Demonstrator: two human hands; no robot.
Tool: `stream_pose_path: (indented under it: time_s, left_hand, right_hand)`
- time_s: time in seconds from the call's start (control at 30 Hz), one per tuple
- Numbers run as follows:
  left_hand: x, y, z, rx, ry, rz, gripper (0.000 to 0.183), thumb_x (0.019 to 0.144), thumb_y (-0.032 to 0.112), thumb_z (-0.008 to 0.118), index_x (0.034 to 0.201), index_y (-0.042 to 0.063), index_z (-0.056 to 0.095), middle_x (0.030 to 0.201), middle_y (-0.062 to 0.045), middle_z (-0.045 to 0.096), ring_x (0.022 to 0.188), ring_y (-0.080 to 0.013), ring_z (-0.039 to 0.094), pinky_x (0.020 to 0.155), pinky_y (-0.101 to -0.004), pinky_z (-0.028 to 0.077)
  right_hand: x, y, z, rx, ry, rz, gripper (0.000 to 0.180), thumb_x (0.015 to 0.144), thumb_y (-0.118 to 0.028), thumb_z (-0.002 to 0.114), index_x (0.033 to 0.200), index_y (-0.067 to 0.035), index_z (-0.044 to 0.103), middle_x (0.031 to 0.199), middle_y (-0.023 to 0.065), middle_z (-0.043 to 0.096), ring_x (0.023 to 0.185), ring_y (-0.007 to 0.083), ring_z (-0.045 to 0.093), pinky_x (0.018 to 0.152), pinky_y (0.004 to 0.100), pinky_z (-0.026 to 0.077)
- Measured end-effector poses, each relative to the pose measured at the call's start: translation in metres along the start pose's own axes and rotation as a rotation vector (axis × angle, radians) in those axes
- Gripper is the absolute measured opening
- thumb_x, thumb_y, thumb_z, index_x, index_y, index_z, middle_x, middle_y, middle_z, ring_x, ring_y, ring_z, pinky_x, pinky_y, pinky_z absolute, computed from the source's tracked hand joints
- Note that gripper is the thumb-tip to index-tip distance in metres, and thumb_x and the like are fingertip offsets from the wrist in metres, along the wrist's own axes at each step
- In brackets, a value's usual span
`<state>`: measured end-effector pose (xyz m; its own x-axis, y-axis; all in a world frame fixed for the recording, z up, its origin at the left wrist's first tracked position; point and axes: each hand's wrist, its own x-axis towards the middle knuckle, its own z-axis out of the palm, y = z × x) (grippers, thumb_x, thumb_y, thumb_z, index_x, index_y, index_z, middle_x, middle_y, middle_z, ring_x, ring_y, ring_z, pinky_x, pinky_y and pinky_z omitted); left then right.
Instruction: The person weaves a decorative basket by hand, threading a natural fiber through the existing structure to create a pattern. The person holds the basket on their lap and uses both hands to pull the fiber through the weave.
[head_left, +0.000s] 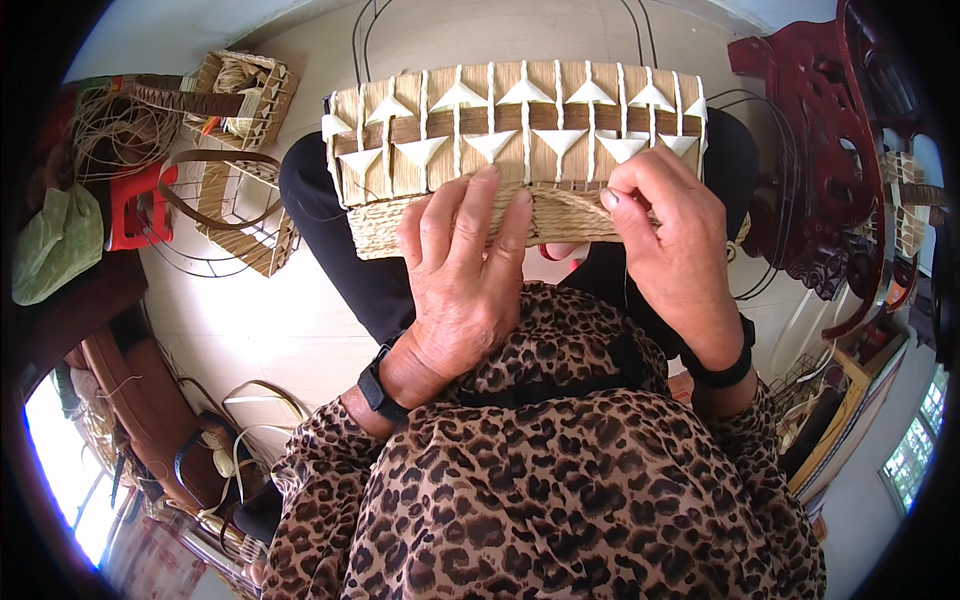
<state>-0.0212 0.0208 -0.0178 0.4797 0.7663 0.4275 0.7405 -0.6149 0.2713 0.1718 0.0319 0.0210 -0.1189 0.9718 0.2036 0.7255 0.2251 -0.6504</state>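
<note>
A woven basket (517, 120) lies across my knees, its side showing a brown band, pale triangles and white twisted cords. Along its near edge runs a strip of braided straw cord (375, 225). My left hand (469, 262) rests on this braided part with its fingers extended, pressing near the middle. My right hand (664, 217) is at the right part of the near edge, thumb and index finger pinched together by a loose strand of straw cord (574, 201) that runs towards the left hand. What lies under the right palm is hidden.
Unfinished baskets with handles (247, 217) stand on the floor at left, beside a red plastic stool (139, 210) and a coil of cord (120, 131). Carved dark red wooden furniture (795, 150) stands at right. Wire frames (780, 187) extend around the basket.
</note>
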Motion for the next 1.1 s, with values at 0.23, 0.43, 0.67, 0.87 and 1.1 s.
stream_pose_path:
  time_s: [0.23,0.43,0.67,0.87,1.1]
  left_hand:
    - [0.002,0.003,0.003,-0.002,-0.014,-0.011,0.046,0.068,0.006,0.058,0.113,-0.002,0.058,0.122,-0.019,0.049,0.109,-0.0330,0.048,0.091,-0.0467,0.037]
    - [0.000,0.004,0.005,-0.018,0.009,-0.020,0.045,0.068,0.007,0.058,0.113,-0.002,0.059,0.122,-0.019,0.050,0.110,-0.0320,0.048,0.093,-0.0460,0.037]
    - [-0.003,0.003,0.009,-0.026,0.051,-0.029,0.042,0.070,0.008,0.058,0.110,0.000,0.061,0.123,-0.017,0.051,0.110,-0.0311,0.050,0.094,-0.0450,0.036]
    - [0.000,0.005,0.006,-0.061,0.022,-0.044,0.042,0.068,0.008,0.060,0.110,0.002,0.062,0.124,-0.017,0.050,0.111,-0.0313,0.049,0.094,-0.0451,0.036]
    - [0.003,0.007,0.008,-0.063,0.038,-0.044,0.042,0.069,0.008,0.060,0.110,0.003,0.061,0.123,-0.018,0.050,0.111,-0.0317,0.048,0.093,-0.0450,0.036]
  right_hand:
    - [0.014,-0.010,0.008,0.141,0.092,-0.017,0.015,0.077,0.003,0.064,0.077,-0.002,0.050,0.070,0.0071,0.050,0.058,0.0215,0.050,0.052,0.0327,0.041]
    - [-0.001,0.001,0.009,0.145,0.031,0.074,0.020,0.074,-0.011,0.074,0.082,-0.003,0.057,0.070,0.0064,0.050,0.061,0.0216,0.051,0.055,0.0324,0.042]
    - [-0.004,0.002,0.015,-0.169,0.037,-0.053,0.024,0.070,-0.016,0.077,0.077,-0.005,0.056,0.072,0.0058,0.051,0.070,0.0233,0.053,0.062,0.0348,0.042]
    - [-0.001,-0.008,0.013,-0.307,-0.010,-0.080,0.023,0.075,-0.014,0.072,0.074,-0.005,0.051,0.075,0.0077,0.053,0.068,0.0246,0.055,0.061,0.0361,0.044]
    - [0.005,-0.009,0.013,-0.086,-0.090,0.079,0.016,0.080,-0.007,0.067,0.080,-0.001,0.053,0.073,0.0110,0.058,0.062,0.0284,0.059,0.056,0.0372,0.046]
